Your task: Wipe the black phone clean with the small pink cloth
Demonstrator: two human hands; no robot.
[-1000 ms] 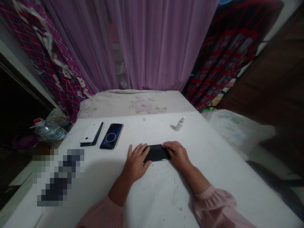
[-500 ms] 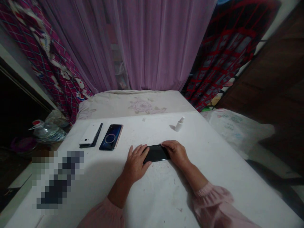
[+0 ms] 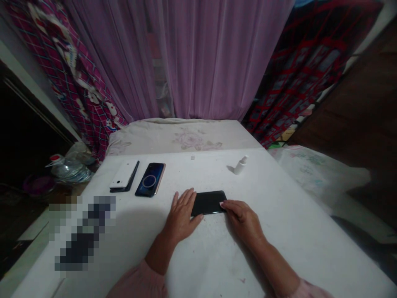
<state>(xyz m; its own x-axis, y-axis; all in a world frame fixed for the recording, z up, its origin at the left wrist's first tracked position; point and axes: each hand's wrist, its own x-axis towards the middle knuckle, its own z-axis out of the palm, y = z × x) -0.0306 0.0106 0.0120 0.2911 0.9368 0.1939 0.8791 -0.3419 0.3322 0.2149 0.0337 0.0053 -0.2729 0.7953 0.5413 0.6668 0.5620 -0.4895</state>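
A black smartphone [image 3: 209, 203] lies flat and crosswise on the white tablecloth. My left hand [image 3: 180, 217] holds its left end, with fingers stretched at the far edge and the thumb at the near edge. At the phone's right end, my right hand [image 3: 243, 219] is closed in a pinch. A small whitish scrap [image 3: 222, 205] shows at its fingertips against the glass; it could be cloth or tissue, mostly hidden by the fingers. Beyond the right hand stands a small white spray bottle [image 3: 241, 165].
To the left lie a blue phone [image 3: 150, 180] on another phone and a white phone [image 3: 123, 175] on a dark one. A blurred-out patch [image 3: 83, 234] covers something at the table's left edge. Curtains [image 3: 198, 58] hang behind the table [image 3: 297, 231].
My right hand has slid from the phone's far right corner toward its near right edge, baring the corner. The left hand stays at the left end. The whole view has shifted slightly.
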